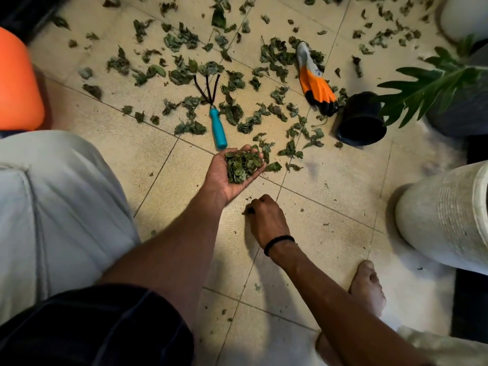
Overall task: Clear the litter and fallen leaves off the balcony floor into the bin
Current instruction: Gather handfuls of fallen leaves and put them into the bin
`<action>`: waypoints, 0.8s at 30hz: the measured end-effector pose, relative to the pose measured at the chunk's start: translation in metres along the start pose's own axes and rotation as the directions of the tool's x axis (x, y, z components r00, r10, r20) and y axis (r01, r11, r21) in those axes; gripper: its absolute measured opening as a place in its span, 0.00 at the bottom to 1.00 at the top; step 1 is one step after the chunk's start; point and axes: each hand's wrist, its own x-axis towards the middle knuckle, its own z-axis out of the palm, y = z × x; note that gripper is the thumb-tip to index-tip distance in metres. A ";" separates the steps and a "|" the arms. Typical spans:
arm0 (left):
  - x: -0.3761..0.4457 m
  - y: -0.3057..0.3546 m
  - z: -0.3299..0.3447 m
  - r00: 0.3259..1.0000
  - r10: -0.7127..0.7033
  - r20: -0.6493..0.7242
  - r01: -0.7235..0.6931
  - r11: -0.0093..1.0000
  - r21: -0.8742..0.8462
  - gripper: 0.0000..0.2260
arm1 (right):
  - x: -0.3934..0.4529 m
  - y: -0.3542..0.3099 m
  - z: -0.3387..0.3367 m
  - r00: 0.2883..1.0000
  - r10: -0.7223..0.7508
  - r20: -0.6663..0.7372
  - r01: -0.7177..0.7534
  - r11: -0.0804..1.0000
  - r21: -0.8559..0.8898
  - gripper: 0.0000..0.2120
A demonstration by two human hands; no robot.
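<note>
Dry green leaves [184,40] lie scattered over the beige tiled floor [330,180], thickest in the far half. My left hand [224,188] is held palm up just above the floor, its fingers cupped round a heap of gathered leaves [243,167]. Just nearer to me, my right hand [266,220], with a black band at the wrist, reaches down to the tile and pinches a small leaf scrap [247,211] at its fingertips. An orange rounded object [18,80] stands at the left edge; I cannot tell whether it is the bin.
A teal-handled hand rake [217,128] and an orange-and-grey glove [314,83] lie among the leaves. A black pot [361,120] lies tipped beside a leafy plant [433,85]. A white ribbed pot [449,217] stands at the right. My bare foot [367,286] rests on the tile.
</note>
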 end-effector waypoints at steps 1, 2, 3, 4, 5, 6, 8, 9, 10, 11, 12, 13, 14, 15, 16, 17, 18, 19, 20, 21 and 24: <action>0.000 0.001 -0.002 1.000 0.008 -0.011 -0.008 1.000 -0.004 0.13 | 0.002 0.002 -0.001 1.000 0.006 0.012 -0.006 1.000 -0.003 0.08; 0.001 0.001 -0.004 1.000 0.013 -0.023 -0.013 1.000 -0.002 0.13 | 0.004 0.003 -0.002 1.000 0.012 0.023 -0.012 1.000 -0.003 0.08; 0.000 0.001 -0.007 0.999 0.013 -0.034 -0.013 1.000 0.006 0.13 | 0.005 0.005 -0.004 1.000 0.010 0.029 -0.010 1.000 -0.005 0.08; 0.000 0.000 -0.009 0.999 0.008 -0.042 -0.008 1.000 0.013 0.13 | 0.007 0.006 -0.006 0.999 0.011 0.037 -0.010 1.000 -0.010 0.08; 0.000 -0.001 -0.010 0.999 -0.001 -0.052 0.002 1.000 0.021 0.13 | 0.010 0.006 -0.008 0.999 0.010 0.044 -0.009 1.000 -0.015 0.08; 0.000 -0.003 -0.012 0.998 -0.010 -0.063 0.012 1.000 0.029 0.13 | 0.012 0.006 -0.011 0.998 0.022 0.055 -0.022 1.000 -0.009 0.08; 0.000 -0.006 -0.013 0.997 -0.022 -0.079 0.025 0.999 0.046 0.13 | 0.018 0.004 -0.020 0.992 0.125 0.018 -0.126 0.988 0.089 0.05; 0.000 -0.008 -0.012 0.997 -0.025 -0.080 0.029 0.998 0.052 0.13 | 0.020 0.003 -0.027 0.977 0.212 -0.017 -0.205 0.960 0.190 0.03; 0.000 -0.009 -0.011 0.996 -0.025 -0.082 0.030 0.998 0.053 0.13 | 0.023 0.002 -0.035 0.956 0.286 -0.058 -0.256 0.918 0.303 0.03; 0.000 -0.009 -0.010 0.996 -0.028 -0.082 0.032 0.998 0.047 0.13 | 0.025 0.000 -0.043 0.937 0.333 -0.104 -0.267 0.875 0.403 0.04; 0.002 -0.010 -0.010 0.996 -0.029 -0.088 0.033 0.999 0.039 0.13 | 0.025 -0.003 -0.052 0.921 0.361 -0.147 -0.254 0.842 0.476 0.05; 0.004 -0.011 -0.009 0.995 -0.039 -0.097 0.042 0.999 0.030 0.13 | 0.026 -0.007 -0.062 0.911 0.368 -0.187 -0.223 0.820 0.527 0.04; 0.005 -0.012 -0.008 0.993 -0.054 -0.104 0.057 0.998 0.028 0.13 | 0.027 -0.010 -0.072 0.902 0.366 -0.228 -0.192 0.814 0.548 0.03; 0.005 -0.015 -0.006 0.991 -0.071 -0.111 0.076 0.996 0.040 0.13 | 0.028 -0.014 -0.080 0.900 0.350 -0.262 -0.160 0.821 0.548 0.04; 0.006 -0.018 -0.006 0.989 -0.089 -0.118 0.097 0.993 0.067 0.13 | 0.031 -0.017 -0.086 0.905 0.320 -0.281 -0.135 0.842 0.523 0.05; 0.007 -0.020 -0.006 0.987 -0.102 -0.124 0.115 0.989 0.098 0.13 | 0.033 -0.020 -0.091 0.916 0.277 -0.288 -0.111 0.869 0.482 0.08; 0.007 -0.022 -0.006 0.985 -0.111 -0.135 0.128 0.984 0.126 0.12 | 0.036 -0.021 -0.093 0.931 0.229 -0.285 -0.093 0.902 0.421 0.10; 0.006 -0.023 -0.005 0.983 -0.113 -0.146 0.134 0.981 0.140 0.13 | 0.037 -0.023 -0.094 0.946 0.184 -0.268 -0.080 0.931 0.355 0.13; 0.007 -0.024 -0.005 0.982 -0.112 -0.154 0.135 0.980 0.148 0.13 | 0.037 -0.024 -0.095 0.958 0.148 -0.247 -0.071 0.954 0.293 0.15; 0.007 -0.025 -0.004 0.981 -0.114 -0.155 0.137 0.980 0.146 0.13 | 0.036 -0.025 -0.096 0.965 0.124 -0.230 -0.064 0.966 0.250 0.17; 0.008 -0.026 -0.003 0.985 -0.102 -0.138 0.122 0.982 0.147 0.11 | 0.028 -0.026 -0.102 0.964 0.103 -0.244 -0.041 0.968 0.248 0.19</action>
